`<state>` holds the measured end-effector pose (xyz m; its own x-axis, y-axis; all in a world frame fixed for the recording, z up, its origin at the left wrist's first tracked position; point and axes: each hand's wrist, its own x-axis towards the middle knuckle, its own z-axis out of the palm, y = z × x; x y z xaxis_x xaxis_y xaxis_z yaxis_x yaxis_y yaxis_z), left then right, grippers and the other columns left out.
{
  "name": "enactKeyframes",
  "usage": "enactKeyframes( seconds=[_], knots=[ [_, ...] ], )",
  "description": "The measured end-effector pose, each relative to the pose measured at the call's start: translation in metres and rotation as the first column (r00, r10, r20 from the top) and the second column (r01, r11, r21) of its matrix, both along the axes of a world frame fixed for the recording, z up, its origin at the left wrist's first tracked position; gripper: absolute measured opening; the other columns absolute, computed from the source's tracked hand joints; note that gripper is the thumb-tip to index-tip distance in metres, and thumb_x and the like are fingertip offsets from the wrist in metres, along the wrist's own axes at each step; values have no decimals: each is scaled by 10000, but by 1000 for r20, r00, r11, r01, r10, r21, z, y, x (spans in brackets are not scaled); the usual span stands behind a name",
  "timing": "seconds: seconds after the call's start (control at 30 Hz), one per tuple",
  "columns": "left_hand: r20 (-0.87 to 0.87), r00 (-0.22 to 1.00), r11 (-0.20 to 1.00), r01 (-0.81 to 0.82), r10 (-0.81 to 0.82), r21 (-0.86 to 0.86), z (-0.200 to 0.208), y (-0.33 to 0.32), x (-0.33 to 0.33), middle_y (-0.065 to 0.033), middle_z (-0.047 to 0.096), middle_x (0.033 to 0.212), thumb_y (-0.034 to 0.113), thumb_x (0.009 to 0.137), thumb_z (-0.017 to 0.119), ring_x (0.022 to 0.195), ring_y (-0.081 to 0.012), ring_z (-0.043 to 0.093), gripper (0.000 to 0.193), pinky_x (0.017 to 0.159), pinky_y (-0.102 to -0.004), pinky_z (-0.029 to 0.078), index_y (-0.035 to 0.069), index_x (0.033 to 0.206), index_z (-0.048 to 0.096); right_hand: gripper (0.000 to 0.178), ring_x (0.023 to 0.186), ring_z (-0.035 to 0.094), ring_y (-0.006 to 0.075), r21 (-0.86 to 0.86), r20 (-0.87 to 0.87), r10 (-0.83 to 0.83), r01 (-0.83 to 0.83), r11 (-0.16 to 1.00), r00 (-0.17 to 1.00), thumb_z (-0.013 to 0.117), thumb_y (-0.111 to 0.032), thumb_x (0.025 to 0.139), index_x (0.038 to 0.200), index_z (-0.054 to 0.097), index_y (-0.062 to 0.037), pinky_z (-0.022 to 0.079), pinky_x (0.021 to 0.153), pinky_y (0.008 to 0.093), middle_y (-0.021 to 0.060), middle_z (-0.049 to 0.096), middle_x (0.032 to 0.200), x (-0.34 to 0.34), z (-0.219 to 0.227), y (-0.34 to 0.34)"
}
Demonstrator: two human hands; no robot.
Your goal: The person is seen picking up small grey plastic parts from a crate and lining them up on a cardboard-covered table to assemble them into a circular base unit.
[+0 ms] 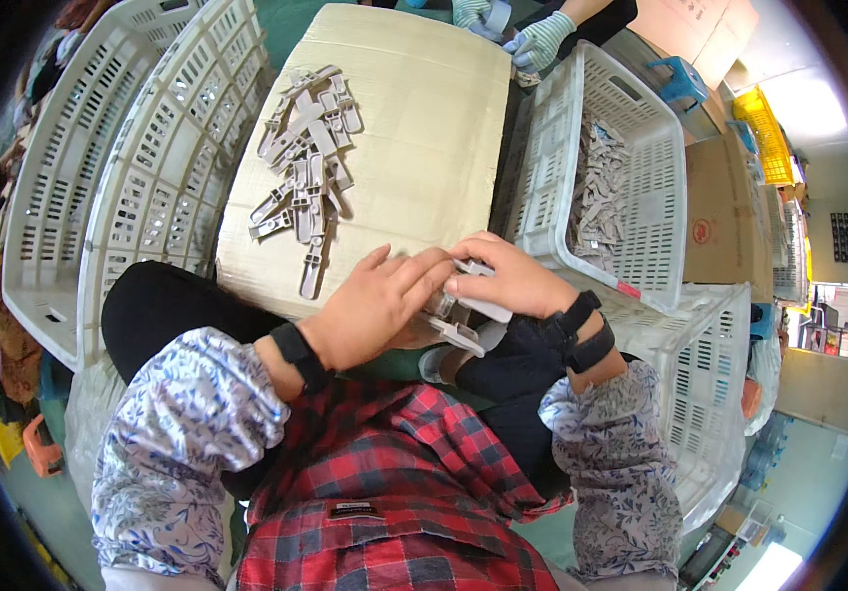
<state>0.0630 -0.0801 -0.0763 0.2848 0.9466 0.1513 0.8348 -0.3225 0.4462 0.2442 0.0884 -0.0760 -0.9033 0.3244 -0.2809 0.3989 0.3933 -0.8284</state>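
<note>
A tan tabletop (429,128) fills the middle, one in number. White slotted crate walls (163,128) stand to its left; whether one crate or two I cannot tell. To its right are two white crates: an upper crate (655,163) with a heap of grey pieces (596,197) too many to count, and a lower crate (705,369) partly under clear plastic. One brown cardboard box (719,212) sits beyond them.

One pile (310,148) of grey plastic parts lies on the tabletop's left half, well apart from the fingers; more than a dozen overlap, so an exact count fails.

The left hand (374,305) and right hand (512,281) meet near the tabletop's close right corner. At the far edge, a co-worker's two striped gloves (539,41) show.

The grey plastic piece (461,338) in work lies under and between the two hands' fingers, its ends sticking out below them; whether it is one part or several is hidden. The right thumb and forefinger pinch it. The left fingers bend over it, thumb hidden, so I cannot tell whether they grip.

Black wristbands (301,357): one left, two right.
</note>
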Motion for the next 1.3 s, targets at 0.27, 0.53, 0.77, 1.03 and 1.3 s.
enactKeyframes(
  seconds=[0.27,0.53,0.77,1.03,1.3],
  knots=[
    [347,937,933,100,28,-345,0,62,-25,-193,503,1363,206,685,867,1173,-397,560,834,975,-425,484,3,1375,444,342,966,608,307,541,-34,-38,50,840,999,686,-306,863,1090,690,-50,430,858,424,128,660,974,-20,32,25],
    [487,874,639,370,7,-674,-2,131,-59,-242,621,1230,337,763,852,1120,-301,602,837,968,-375,477,-67,1388,469,502,1026,573,297,818,-78,97,8,575,992,808,-263,692,1077,596,-20,397,908,420,113,622,1057,-17,48,-23],
    [156,987,981,9,-39,192,15,87,-41,-166,600,1237,151,713,791,1153,-351,579,566,998,-443,460,14,1223,587,449,972,651,338,453,53,37,-57,890,998,776,-323,700,1015,655,-27,471,858,430,174,683,973,-28,33,57],
    [77,996,970,-53,35,238,-8,119,-29,-173,507,1353,118,628,805,1266,-377,493,795,1069,-450,423,23,1353,493,493,1062,624,253,41,236,17,-28,999,972,750,-278,829,1191,636,37,494,909,340,190,627,1142,-51,34,129],
    [292,955,966,128,-59,-223,-5,205,-72,-194,638,1179,233,662,866,1073,-371,619,615,926,-417,501,4,1189,646,547,1055,590,292,826,-112,146,10,563,983,780,-325,759,1175,601,-19,403,947,439,128,641,1080,-41,61,61]
  ],
)
